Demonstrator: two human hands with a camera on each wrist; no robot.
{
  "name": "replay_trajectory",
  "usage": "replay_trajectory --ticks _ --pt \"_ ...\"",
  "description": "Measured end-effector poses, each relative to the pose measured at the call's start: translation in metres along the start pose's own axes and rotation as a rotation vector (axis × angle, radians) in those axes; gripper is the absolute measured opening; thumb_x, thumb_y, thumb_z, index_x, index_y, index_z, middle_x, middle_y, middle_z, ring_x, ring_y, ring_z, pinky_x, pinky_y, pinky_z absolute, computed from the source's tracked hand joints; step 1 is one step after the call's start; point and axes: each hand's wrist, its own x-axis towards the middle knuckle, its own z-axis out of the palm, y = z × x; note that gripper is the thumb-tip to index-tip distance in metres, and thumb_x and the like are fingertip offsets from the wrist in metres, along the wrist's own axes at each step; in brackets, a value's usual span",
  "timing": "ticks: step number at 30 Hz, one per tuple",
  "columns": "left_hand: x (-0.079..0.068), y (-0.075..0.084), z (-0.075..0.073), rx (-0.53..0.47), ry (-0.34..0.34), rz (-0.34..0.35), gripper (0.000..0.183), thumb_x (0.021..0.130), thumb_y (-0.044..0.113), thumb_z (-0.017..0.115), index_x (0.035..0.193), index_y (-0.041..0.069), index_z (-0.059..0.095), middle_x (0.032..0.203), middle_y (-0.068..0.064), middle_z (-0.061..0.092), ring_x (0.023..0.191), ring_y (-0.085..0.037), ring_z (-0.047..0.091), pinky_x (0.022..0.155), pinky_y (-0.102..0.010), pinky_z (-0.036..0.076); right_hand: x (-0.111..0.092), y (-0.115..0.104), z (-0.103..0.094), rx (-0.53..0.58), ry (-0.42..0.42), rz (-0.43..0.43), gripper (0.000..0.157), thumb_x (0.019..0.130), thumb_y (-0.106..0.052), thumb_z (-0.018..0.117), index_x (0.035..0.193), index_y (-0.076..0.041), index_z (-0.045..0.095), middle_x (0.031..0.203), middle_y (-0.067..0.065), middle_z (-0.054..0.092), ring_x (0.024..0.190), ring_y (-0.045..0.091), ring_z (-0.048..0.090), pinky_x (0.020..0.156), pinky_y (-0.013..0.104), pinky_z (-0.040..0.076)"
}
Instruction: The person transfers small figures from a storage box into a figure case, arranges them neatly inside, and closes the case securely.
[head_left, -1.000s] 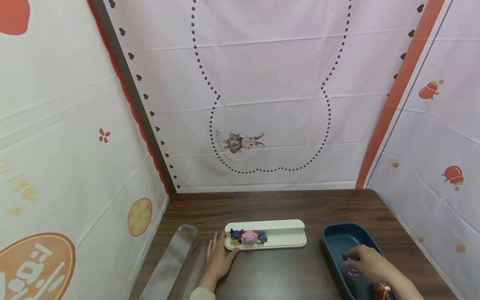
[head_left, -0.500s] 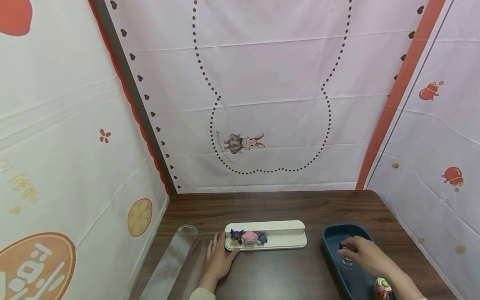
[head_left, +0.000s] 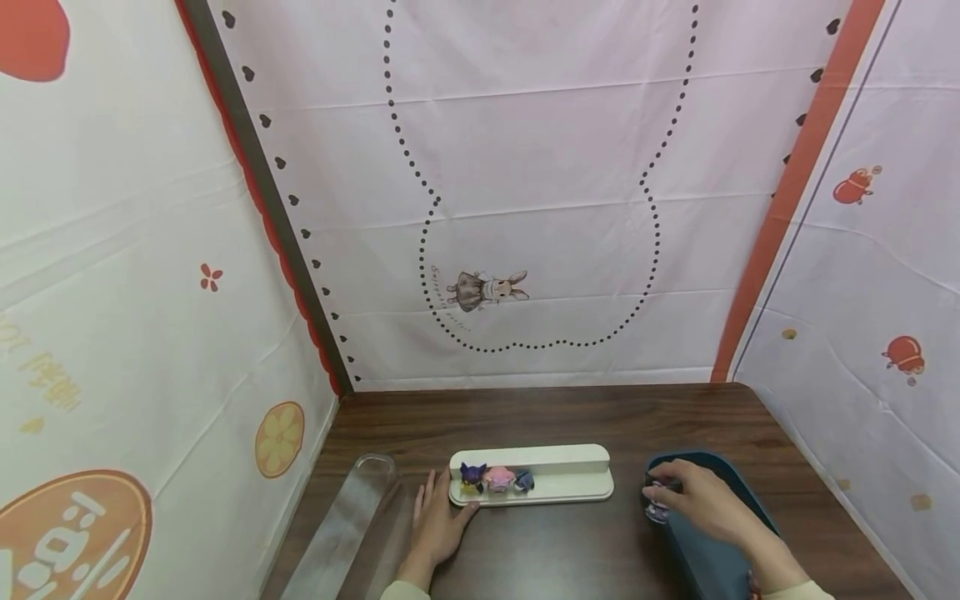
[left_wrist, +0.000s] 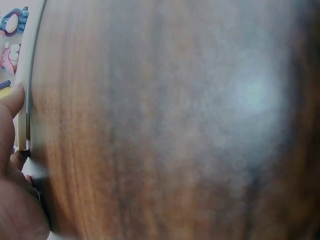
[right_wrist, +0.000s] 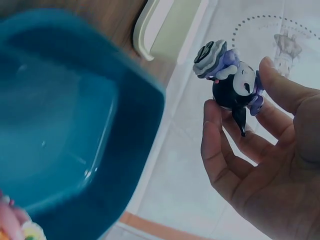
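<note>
My right hand (head_left: 705, 504) pinches a small black-and-purple toy figurine (right_wrist: 235, 82) between thumb and fingers, over the left rim of the dark blue bin (head_left: 716, 562). In the right wrist view the figurine lies tipped sideways, a grey ruffled base towards the left. My left hand (head_left: 438, 527) touches the left end of a long cream tray (head_left: 573, 486), its thumb at the front edge. Three figurines stand in a row at the tray's left: a purple-and-yellow one (head_left: 472, 477), a pink one (head_left: 498, 478) and a blue one (head_left: 524, 481).
A long transparent plastic cover (head_left: 341, 525) lies on the wooden table (head_left: 555, 550) left of my left hand. Inside the bin, partly hidden by my right arm, is another colourful figurine (right_wrist: 20, 222). Printed cloth walls (head_left: 540, 208) enclose the back and sides.
My right hand has lifted the black-and-purple figurine from inside the bin and moved left to its rim. The left hand and the tray have stayed in place.
</note>
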Motion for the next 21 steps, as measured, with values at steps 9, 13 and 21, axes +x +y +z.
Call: replay_trajectory --ticks 9,13,21 --pt "0.001 0.001 -0.001 -0.005 -0.004 -0.005 0.092 0.093 0.049 0.073 0.161 0.003 0.033 0.165 -0.018 0.039 0.159 -0.041 0.020 0.130 -0.061 0.009 0.008 -0.008 0.017 -0.009 0.049 -0.067 0.041 0.094 -0.039 0.075 0.118 -0.006 0.073 0.109 0.003 0.073 0.099 0.021 0.069 0.081 0.046 0.061" --pt "0.000 0.002 -0.002 -0.004 -0.007 -0.008 0.091 0.093 0.048 0.073 0.160 0.002 0.033 0.165 -0.019 0.039 0.159 -0.041 0.020 0.130 -0.061 0.009 0.012 -0.010 0.024 -0.012 0.077 -0.094 0.039 0.094 -0.038 0.076 0.116 -0.006 0.073 0.105 0.000 0.071 0.096 0.017 0.066 0.079 0.042 0.059" --pt "-0.001 0.003 -0.004 -0.006 -0.018 -0.015 0.091 0.094 0.048 0.072 0.161 0.002 0.032 0.165 -0.018 0.038 0.160 -0.040 0.019 0.130 -0.060 0.008 0.024 -0.014 0.041 0.002 0.101 -0.039 0.035 0.092 -0.035 0.078 0.115 -0.008 0.073 0.108 0.002 0.070 0.098 0.019 0.067 0.083 0.046 0.060"
